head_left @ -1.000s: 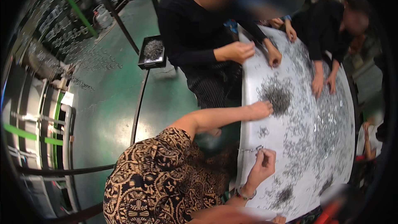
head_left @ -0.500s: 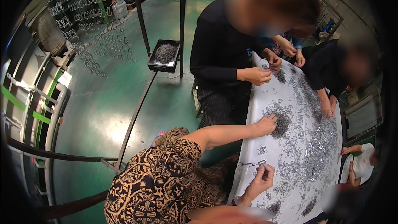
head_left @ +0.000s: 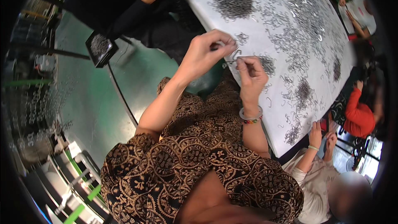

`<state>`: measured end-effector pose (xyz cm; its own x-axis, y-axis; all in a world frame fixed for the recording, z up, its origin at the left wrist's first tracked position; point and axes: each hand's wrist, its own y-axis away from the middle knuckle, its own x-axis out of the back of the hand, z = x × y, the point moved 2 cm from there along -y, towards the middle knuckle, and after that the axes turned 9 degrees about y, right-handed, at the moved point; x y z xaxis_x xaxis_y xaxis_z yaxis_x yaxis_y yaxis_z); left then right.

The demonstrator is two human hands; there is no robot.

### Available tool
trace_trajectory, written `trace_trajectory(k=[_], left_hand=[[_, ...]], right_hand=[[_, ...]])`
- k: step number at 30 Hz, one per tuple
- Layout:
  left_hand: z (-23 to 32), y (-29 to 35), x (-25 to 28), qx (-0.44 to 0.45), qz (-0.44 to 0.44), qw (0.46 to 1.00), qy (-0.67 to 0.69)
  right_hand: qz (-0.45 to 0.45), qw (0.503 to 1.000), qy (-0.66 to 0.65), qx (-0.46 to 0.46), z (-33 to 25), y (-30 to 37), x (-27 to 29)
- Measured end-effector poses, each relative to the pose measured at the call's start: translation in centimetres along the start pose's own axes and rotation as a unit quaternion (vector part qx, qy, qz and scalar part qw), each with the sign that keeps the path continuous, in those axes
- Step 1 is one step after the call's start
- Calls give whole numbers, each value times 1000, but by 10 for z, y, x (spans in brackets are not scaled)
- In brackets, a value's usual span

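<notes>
Short strand of linked dark-grey curved metal hooks (head_left: 229, 63), thin, faintly shiny, at left edge of white-covered table (head_left: 278, 141). Bare right hand (head_left: 253, 72): thumb and fingers pinched on strand. Bare left hand (head_left: 211, 52): fingertips drawn together beside upper hook (too small to tell if gripped). Dense round dark-grey hook pile (head_left: 235, 2) farther off.

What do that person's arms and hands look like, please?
Short black-and-tan patterned fabric sleeves leave the forearms bare. The left hand and right hand wear no gloves. The right wrist has a pale round bangle and a multicoloured bracelet.
</notes>
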<state>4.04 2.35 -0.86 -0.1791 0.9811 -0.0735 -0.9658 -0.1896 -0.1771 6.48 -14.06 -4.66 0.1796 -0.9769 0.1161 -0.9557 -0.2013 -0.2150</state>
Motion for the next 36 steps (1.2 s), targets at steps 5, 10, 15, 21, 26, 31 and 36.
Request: trace_trajectory(k=[5,10,15,21,26,31,36], left_hand=[[-1,10,-24,-39,24,999,-20],[-13,9,-25,71,6,988,140],[-3,-4,-12,56,24,985,160],[8,-23,-15,54,-74,996,-3],[4,-25,-39,-57,-32,992,-107],[-4,-23,-47,-9,3,1000,-15],[-6,-22,-46,18,26,999,16]], right_hand=[[32,999,19,36,2,-2,0],[48,999,-14,15,8,-3,1],[75,997,-21,14,10,-3,2],[73,997,-34,11,12,-4,5],[94,994,-7,49,17,-15,10],[99,988,55,108,14,-22,7],[72,976,179,99,16,-36,38]])
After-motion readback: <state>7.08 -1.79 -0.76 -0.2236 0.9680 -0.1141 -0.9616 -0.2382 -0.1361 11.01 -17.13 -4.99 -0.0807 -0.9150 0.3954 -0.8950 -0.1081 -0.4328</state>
